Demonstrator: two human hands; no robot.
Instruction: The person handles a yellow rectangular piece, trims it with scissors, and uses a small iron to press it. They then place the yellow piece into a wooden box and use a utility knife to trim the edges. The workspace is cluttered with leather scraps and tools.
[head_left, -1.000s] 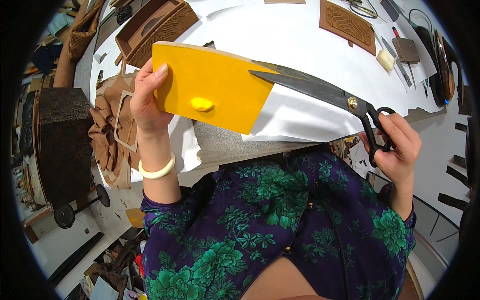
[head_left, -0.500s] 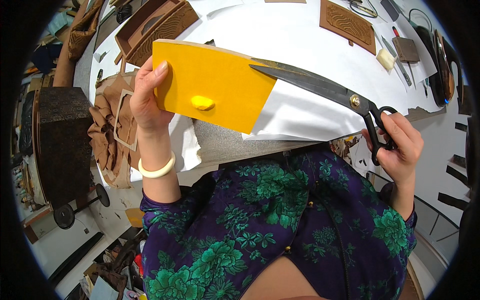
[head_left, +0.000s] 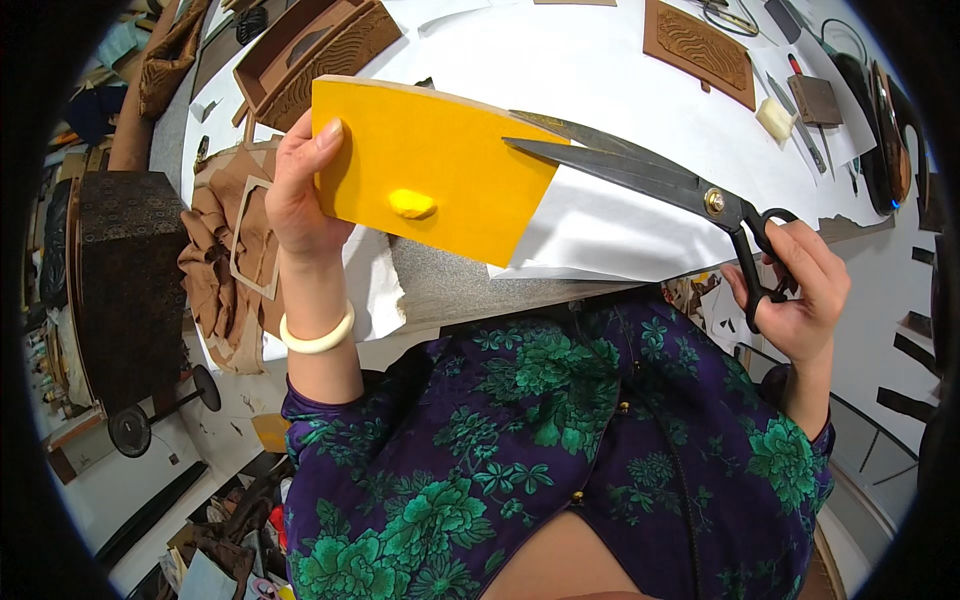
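A flat piece of yellow leather or board (head_left: 450, 140) with a pale top edge is gripped at its left end by my left hand (head_left: 305, 190), thumb on the face. Low on that face is a small bright yellow lump or bright patch (head_left: 412, 205); I cannot tell which. My right hand (head_left: 808, 285) has its fingers through the black handles of large scissors (head_left: 650, 172). Their dark blades are parted, pointing left at the yellow piece's upper right edge. One blade lies across its front face; the other tip shows above the edge.
A brown carved box (head_left: 325, 60) stands at the far left of the white-covered table (head_left: 580, 60). Brown leather scraps (head_left: 212, 255) with a thin pale frame lie at left. A carved brown panel (head_left: 698, 50), a cream block (head_left: 774, 121) and slim tools are at far right.
The scissor blades have spread a little wider apart at their tips. The yellow piece, my left hand and the scissors sit very slightly farther right in the picture.
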